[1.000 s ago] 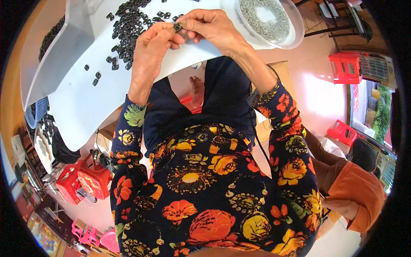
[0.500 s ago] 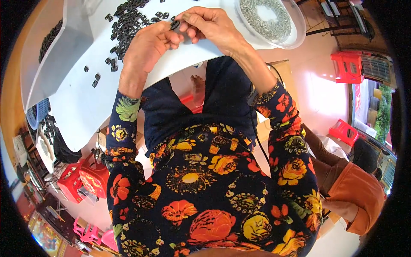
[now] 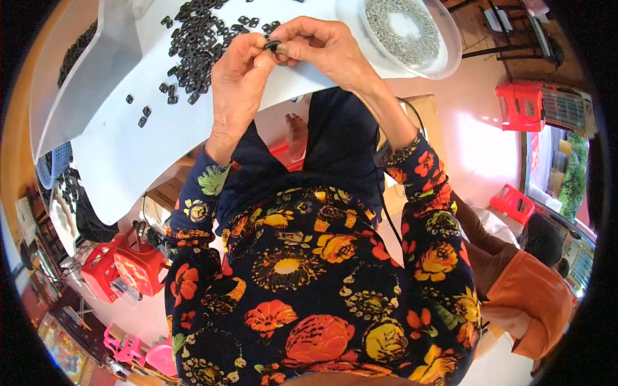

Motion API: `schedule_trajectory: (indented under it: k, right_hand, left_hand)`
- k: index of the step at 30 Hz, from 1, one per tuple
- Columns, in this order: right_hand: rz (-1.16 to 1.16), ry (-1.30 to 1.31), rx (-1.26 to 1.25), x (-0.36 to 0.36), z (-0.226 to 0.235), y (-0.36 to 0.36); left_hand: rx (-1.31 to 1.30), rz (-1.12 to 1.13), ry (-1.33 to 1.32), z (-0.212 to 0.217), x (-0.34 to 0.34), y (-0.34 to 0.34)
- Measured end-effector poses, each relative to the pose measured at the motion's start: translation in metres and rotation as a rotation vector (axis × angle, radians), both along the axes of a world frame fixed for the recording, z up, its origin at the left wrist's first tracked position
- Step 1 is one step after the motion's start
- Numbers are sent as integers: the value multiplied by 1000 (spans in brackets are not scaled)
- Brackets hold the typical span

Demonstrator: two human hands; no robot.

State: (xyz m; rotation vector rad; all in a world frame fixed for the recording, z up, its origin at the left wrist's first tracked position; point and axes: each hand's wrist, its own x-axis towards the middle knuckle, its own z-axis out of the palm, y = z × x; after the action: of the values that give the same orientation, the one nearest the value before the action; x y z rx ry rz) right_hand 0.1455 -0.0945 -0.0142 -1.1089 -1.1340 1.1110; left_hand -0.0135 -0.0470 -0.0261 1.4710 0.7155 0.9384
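Observation:
Between my two hands, over the front edge of the white table [image 3: 122,161], is a small black plastic part [image 3: 272,46]. The fingers and thumb of my left hand [image 3: 239,80] pinch it from one side. My right hand [image 3: 325,51] grips it from the other side, thumb pressed against it. Fingertips hide much of its shape. A loose pile of small black parts [image 3: 196,55] lies on the table beyond and left of my left hand. To the right of my right hand stands a clear round tub [image 3: 444,61] holding many small silvery metal pieces [image 3: 412,45].
A pale upright panel [image 3: 84,77] stands at the table's left, with more black parts behind it. Below that side are a blue basket [image 3: 55,164] and red stools [image 3: 138,267]. Another person in brown [image 3: 528,296] is at the right, near a red stool [image 3: 518,106].
My left hand has moved right and turned more upright, its fingers now closed on the black part. My right hand has shifted slightly, its thumb coming down onto the part.

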Motion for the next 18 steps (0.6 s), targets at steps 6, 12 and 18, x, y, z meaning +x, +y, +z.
schedule_trajectory:
  k: [6,12,18]
  right_hand:
    - [-32,-119,49,-2,-4,-4]
    - [-37,-155,50,-3,-8,-3]
    - [-57,-207,70,-3,-10,-2]
  left_hand:
    - [144,69,112,-1,-1,0]
    - [345,95,191,4,-3,-1]
    - [293,86,242,10,-5,-2]
